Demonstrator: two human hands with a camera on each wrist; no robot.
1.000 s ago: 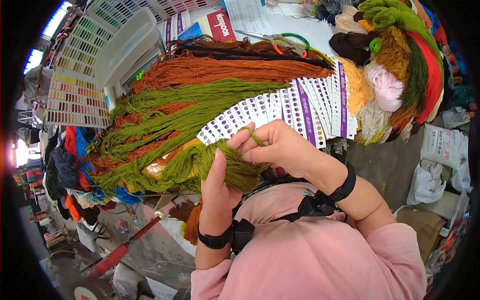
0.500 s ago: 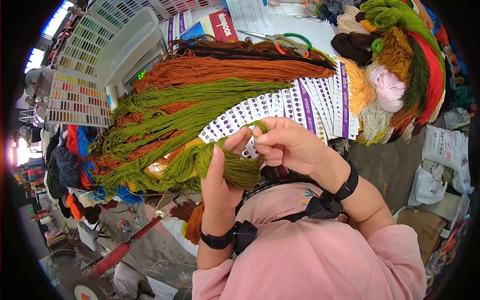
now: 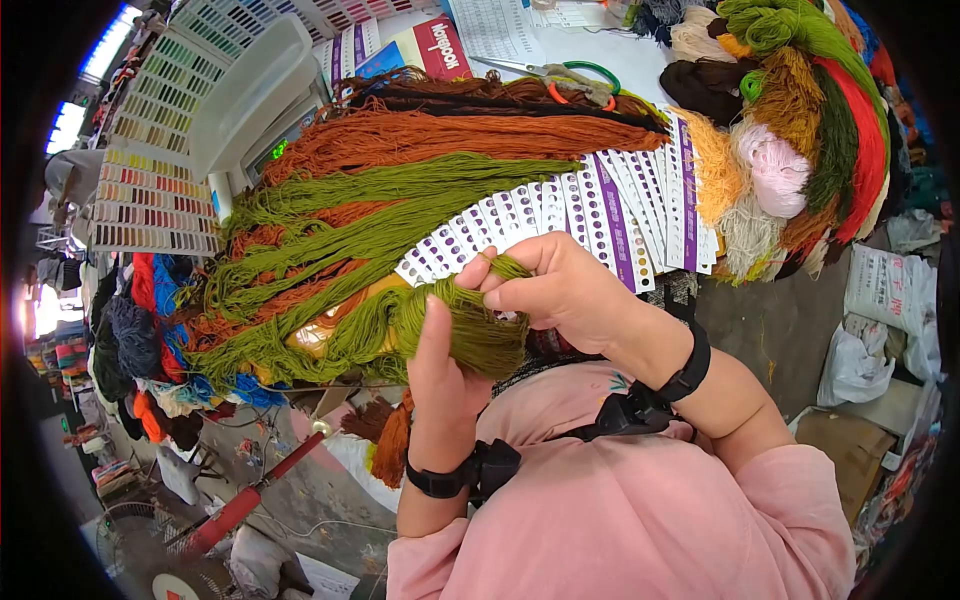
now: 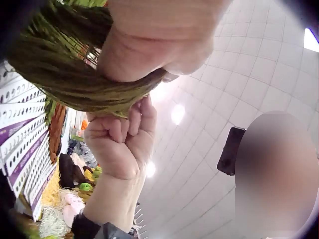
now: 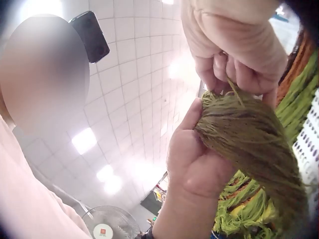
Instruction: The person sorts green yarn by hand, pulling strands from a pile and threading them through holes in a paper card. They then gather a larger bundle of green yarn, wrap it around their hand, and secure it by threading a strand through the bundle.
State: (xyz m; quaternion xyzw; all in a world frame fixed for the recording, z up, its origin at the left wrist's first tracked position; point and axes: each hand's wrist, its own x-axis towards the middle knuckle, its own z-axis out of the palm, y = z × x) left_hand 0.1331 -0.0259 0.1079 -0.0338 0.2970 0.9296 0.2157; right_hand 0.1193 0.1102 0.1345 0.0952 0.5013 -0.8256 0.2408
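Note:
My left hand [image 3: 443, 385] grips a thick hank of olive-green yarn [image 3: 480, 345], its thumb upright along the near side. At the top of the bundle, my right hand [image 3: 565, 290] has thumb and fingertips pinched on a green strand [image 3: 512, 266] that arches between the two hands. In the right wrist view the hank [image 5: 244, 129] lies across the left palm [image 5: 194, 164] and hangs down to the right. The left wrist view has the right hand's curled fingers [image 4: 122, 132] just behind the hank [image 4: 75, 89].
Green and rust-orange yarn [image 3: 450, 135] lies spread over the table, beside fanned shade cards [image 3: 500, 225]. Scissors [image 3: 570, 85], a notebook [image 3: 440, 52] and a scale with a plastic tray [image 3: 250, 100] are farther back. Coloured skeins [image 3: 775, 175] pile at right; a fan [image 5: 107, 224] stands behind.
The right hand drew slightly away with the strand half a second ago, and is now back close against the left fingertips. The left hand keeps hold of the hank in nearly the same place.

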